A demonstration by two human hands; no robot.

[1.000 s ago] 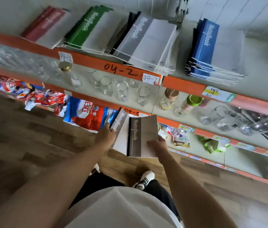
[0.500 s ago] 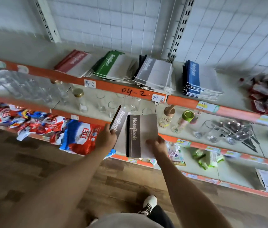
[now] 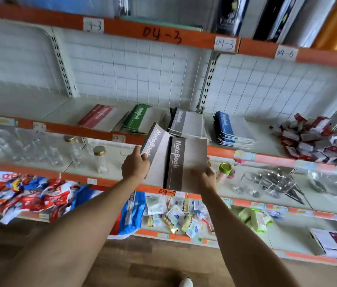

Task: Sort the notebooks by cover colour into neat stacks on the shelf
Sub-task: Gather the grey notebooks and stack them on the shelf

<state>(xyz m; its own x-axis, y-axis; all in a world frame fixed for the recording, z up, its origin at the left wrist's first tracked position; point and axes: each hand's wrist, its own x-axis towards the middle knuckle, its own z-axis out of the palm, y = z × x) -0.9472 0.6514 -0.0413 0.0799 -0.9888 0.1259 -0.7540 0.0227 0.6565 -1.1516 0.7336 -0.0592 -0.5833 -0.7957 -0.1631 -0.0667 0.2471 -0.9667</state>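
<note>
Head view. We list: left hand (image 3: 135,166) gripping a grey notebook (image 3: 154,150) by its spine edge; right hand (image 3: 204,176) gripping a brown notebook (image 3: 186,162), which overlaps the grey one, both held in front of the shelf (image 3: 60,112). On that shelf we count red stack (image 3: 99,117), green stack (image 3: 142,119), grey stack (image 3: 188,123), blue stack (image 3: 231,129).

The scene is evenly and softly lit, with only faint shadows seen under the shelves (image 3: 267,160). Straight shelf edges are bowed by wide-angle distortion. Motion blur is spread throughout, heaviest at the left edge and bottom corners.
</note>
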